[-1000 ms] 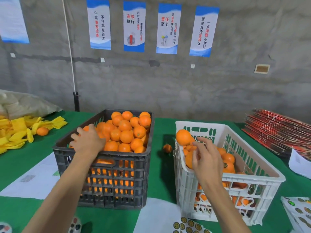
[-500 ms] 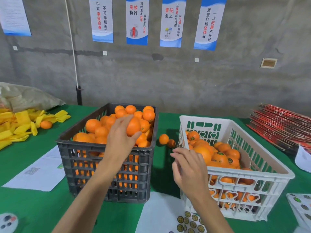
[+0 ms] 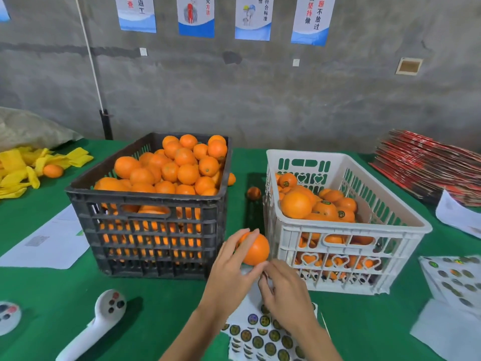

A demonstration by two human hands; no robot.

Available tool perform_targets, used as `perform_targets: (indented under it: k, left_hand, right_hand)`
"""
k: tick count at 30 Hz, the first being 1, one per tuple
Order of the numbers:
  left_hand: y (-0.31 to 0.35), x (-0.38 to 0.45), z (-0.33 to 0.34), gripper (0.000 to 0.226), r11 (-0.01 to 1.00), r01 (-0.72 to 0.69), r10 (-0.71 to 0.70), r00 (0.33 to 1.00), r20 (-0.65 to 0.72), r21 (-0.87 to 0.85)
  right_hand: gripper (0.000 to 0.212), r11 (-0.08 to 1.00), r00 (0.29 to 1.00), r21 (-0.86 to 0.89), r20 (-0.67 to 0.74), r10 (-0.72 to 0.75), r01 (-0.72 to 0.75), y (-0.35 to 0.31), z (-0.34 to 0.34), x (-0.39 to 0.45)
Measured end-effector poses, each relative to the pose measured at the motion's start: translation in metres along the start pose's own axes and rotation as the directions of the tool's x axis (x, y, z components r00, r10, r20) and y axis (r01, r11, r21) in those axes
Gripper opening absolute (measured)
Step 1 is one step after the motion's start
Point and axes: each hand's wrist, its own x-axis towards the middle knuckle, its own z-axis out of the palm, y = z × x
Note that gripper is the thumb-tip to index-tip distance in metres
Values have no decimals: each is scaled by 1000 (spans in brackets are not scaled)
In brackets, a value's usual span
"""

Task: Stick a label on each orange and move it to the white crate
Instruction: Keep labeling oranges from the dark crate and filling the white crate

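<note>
My left hand [image 3: 230,272] grips one orange [image 3: 256,250] in front of the gap between the two crates, low over the table. Just right of it, my right hand [image 3: 285,291] pinches a small dark label [image 3: 265,276] at its fingertips, close under the orange. The black crate [image 3: 145,198] on the left is heaped with unlabelled oranges [image 3: 182,168]. On the right, the white crate [image 3: 351,226] holds several oranges, some with round labels [image 3: 325,209]. A sheet of round labels [image 3: 260,337] lies under my wrists.
A loose orange [image 3: 253,192] lies between the crates. A white controller [image 3: 102,319] lies front left, with paper [image 3: 49,243] behind it. More label sheets [image 3: 455,280] lie on the right. Yellow nets and an orange [image 3: 53,170] are far left; red flat cartons [image 3: 429,162] are stacked far right.
My left hand has lifted an orange out of the black crate and brought it down in front of the crates. My right hand has dropped to the label sheet and closed on a label.
</note>
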Motion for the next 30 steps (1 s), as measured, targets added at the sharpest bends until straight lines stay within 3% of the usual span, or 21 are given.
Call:
perform_targets:
  k: [6, 10, 15, 22, 25, 30]
  left_hand:
    - [-31, -36, 30, 65, 912, 365, -353, 931, 96, -185]
    - [-46, -51, 45, 65, 845, 484, -475, 874, 98, -225]
    - [-53, -56, 52, 63, 802, 526, -527, 846, 80, -283]
    - [-58, -57, 52, 59, 774, 516, -532, 844, 63, -367]
    - [-59, -58, 53, 60, 773, 504, -523, 850, 64, -384]
    - [-59, -59, 53, 66, 788, 483, -500, 864, 62, -381]
  right_hand:
    - [41, 990, 943, 80, 320, 89, -120, 15, 5, -38]
    - [68, 969, 886, 130, 445, 135, -212, 25, 8, -55]
    - [70, 975, 892, 130, 440, 109, -183, 22, 11, -54]
    - [41, 990, 935, 141, 352, -48, -2, 11, 19, -51]
    - [36, 969, 950, 233, 313, 8, -85, 8, 23, -53]
    - [36, 896, 916, 377, 394, 73, -234, 15, 25, -52]
